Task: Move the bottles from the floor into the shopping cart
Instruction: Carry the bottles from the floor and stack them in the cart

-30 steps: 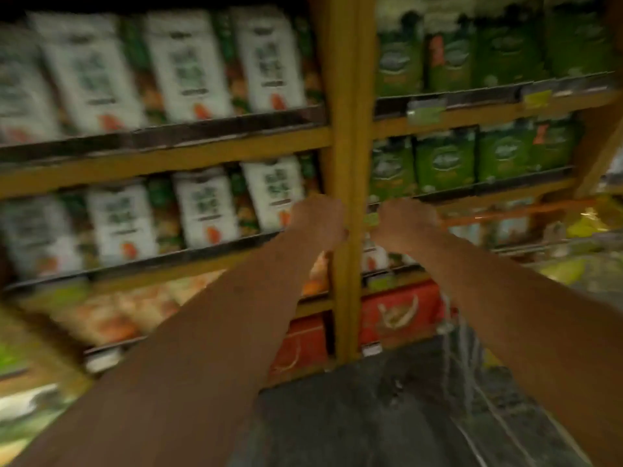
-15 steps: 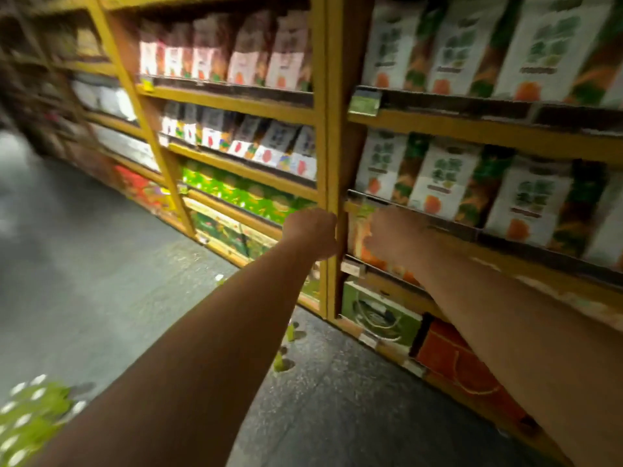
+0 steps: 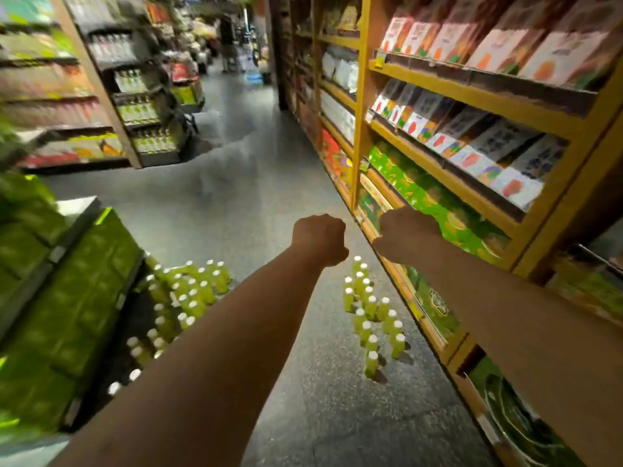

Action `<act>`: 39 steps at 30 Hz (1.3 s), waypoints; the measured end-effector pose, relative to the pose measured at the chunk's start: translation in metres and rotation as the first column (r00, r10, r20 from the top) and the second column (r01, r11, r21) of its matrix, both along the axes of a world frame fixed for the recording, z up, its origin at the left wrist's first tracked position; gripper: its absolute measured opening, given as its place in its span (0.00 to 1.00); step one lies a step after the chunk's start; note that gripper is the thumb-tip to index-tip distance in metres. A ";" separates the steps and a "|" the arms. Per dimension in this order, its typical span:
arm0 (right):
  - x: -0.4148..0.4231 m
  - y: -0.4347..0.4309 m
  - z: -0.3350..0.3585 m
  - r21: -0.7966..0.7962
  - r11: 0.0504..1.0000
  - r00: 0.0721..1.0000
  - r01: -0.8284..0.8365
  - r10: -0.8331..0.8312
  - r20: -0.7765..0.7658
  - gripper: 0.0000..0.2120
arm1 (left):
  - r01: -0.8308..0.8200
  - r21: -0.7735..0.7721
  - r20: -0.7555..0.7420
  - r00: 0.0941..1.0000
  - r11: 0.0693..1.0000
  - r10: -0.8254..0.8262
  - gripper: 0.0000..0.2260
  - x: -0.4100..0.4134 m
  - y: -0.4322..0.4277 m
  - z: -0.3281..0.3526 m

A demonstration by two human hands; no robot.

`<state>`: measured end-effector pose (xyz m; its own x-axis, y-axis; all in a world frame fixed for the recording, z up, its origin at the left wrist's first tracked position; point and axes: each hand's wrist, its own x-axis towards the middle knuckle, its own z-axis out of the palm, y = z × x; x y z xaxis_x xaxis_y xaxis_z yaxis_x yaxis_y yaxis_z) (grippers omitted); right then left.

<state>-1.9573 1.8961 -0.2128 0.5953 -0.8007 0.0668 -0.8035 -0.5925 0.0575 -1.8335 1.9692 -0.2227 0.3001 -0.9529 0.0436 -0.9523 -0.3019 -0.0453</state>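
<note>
Head view: both arms reach forward over the aisle. The left hand [image 3: 318, 239] is clenched into a fist with nothing in it. The right hand [image 3: 408, 234] shows its back, fingers curled under, and nothing can be seen in its hold either. The green bottles with white caps stand upright on the floor [image 3: 269, 183] in two groups. One group [image 3: 371, 315] is strung out just beside the base of the shelf [image 3: 438, 170] on the right, below the hands. A second, denser group [image 3: 188, 291] is on the left, up against the stacked green cases [image 3: 77, 298]. The shopping cart is not in view, so how many bottles it already holds cannot be told. By my reading the task is at or near its beginning, or between trips: many bottles wait on the floor, neither hand carries one, and each has to be picked up and taken to the cart
</note>
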 end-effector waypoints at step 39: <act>0.679 -0.258 -0.146 0.203 0.618 0.599 -0.760 0.786 -0.152 0.10 | -0.759 0.174 -0.154 0.608 0.627 0.779 0.13 0.572 -0.182 -0.146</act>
